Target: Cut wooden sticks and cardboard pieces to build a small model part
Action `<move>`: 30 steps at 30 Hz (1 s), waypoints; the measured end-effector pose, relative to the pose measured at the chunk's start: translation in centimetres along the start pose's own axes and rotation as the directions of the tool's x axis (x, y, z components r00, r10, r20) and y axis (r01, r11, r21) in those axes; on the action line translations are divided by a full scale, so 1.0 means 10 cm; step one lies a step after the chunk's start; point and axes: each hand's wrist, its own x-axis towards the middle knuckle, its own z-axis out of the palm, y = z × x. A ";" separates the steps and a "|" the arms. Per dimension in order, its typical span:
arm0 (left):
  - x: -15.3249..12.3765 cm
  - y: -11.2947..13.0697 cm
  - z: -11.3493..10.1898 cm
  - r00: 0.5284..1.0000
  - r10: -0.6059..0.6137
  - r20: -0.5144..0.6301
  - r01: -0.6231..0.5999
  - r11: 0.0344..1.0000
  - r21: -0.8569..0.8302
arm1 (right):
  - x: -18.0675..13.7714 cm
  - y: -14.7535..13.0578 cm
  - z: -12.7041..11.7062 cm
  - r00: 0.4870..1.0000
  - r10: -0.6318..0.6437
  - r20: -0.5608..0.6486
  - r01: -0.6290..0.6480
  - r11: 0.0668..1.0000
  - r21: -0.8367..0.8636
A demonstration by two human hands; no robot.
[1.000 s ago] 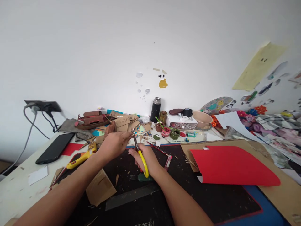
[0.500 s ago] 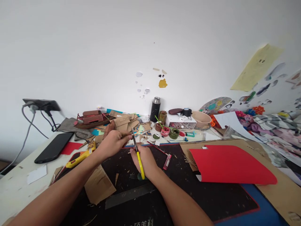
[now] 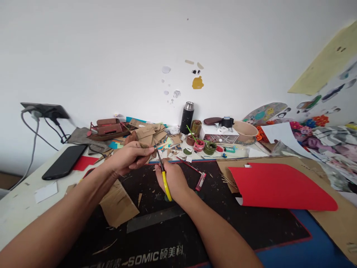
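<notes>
Right fingers [image 3: 158, 174] grip yellow-handled scissors [image 3: 166, 186] — left fingers [image 3: 145, 152] pinched together, contents unclear.

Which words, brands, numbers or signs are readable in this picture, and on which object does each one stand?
"SOMIC硕美科": on the black desk mat.
Left of it, same mat: more lettering, partly cut off and unclear.
Cardboard scraps: small print, too small to read.
Red cardstock: none visible.

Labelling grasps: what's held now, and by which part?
Right hand: scissors, by the yellow handle. Left hand: pinched near the blades; what it holds, if anything, can't be told.
</notes>
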 end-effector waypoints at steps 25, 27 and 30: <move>-0.06 -0.03 0.12 0.857 0.511 0.072 -0.125 0.070 0.990 | 0.03 0.08 -0.21 0.995 -0.041 0.088 0.005 0.930 0.369; -0.06 -0.05 0.13 0.849 0.525 0.050 -0.132 0.120 0.984 | 0.02 0.07 -0.19 0.996 -0.029 0.087 -0.003 0.940 0.342; -0.08 -0.03 0.16 0.853 0.522 -0.023 -0.157 0.297 0.942 | 0.01 0.04 -0.15 0.998 0.001 0.069 -0.021 0.958 0.285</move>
